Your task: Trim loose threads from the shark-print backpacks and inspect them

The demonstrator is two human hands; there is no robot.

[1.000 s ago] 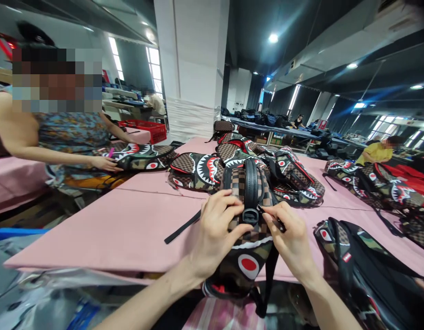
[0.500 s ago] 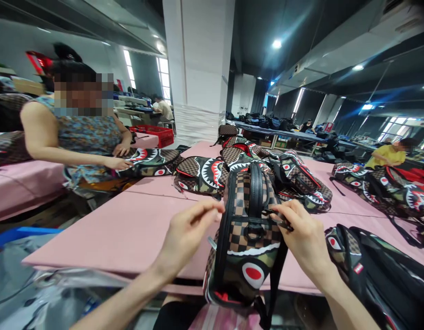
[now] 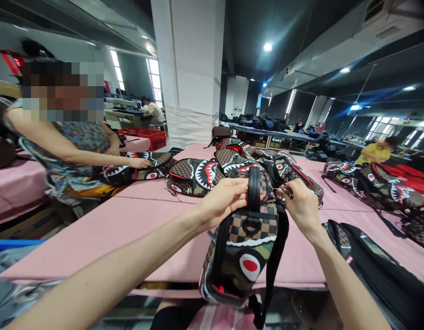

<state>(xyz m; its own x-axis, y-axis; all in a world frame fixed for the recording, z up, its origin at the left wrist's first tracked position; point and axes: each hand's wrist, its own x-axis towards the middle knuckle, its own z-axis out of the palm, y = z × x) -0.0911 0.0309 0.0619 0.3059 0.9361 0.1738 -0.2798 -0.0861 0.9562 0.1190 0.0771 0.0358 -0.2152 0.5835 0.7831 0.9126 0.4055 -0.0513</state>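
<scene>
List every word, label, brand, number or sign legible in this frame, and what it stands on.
No text can be read.
Small red tag on the black-backed bag at right: too small and blurred.
Red sign in the background: too small and distant.
Checkered backpack in front: eye print, no lettering visible.

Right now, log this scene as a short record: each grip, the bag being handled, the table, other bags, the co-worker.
Left grip: around the handle
Right grip: pinching a dark item, too small to identify
Bag: checked and camouflage, red-and-white eye showing, black strap hanging
Table: pink surface
Other bags: piled beyond, more at right
Co-worker: at left, one hand on another bag
</scene>
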